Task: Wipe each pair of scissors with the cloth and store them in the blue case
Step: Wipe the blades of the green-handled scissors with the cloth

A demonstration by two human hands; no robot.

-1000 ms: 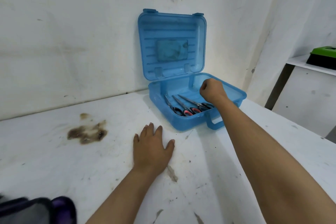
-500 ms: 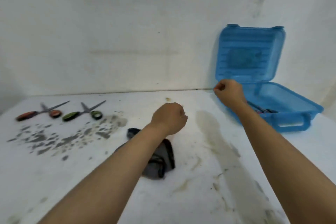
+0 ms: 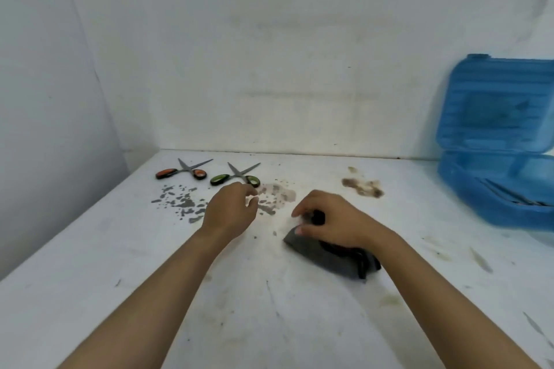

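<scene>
While two pairs are left to wipe, both lie at the far left of the white worktop, near the back wall. Furthest left are the orange-handled steel scissors, blades slightly parted, well apart from either hand. Just right of them, the green-handled steel scissors sit directly beyond the left hand, its nearer handle loop just past the fingertips. That hand hovers with fingers loosely curled and holds nothing; whether it touches the handle I cannot tell, as the view is soft there. Grey flecks of dirt are scattered on the table under and left of this hand.

Right of it, the right hand rests on the crumpled dark grey cloth, its fingers bent down onto the fabric, apparently gathering it. The cloth is soft and limp, so it will bunch easily. The scissors are light, stiff and sharp at the tips, probably best taken by the plastic handle loops, blades pointing away.

Far right of both hands, the translucent blue plastic case stands open at the frame edge, scissors already inside. Between cloth and case the tabletop is bare, giving room for the carry; the left wall crowds the orange pair.
</scene>
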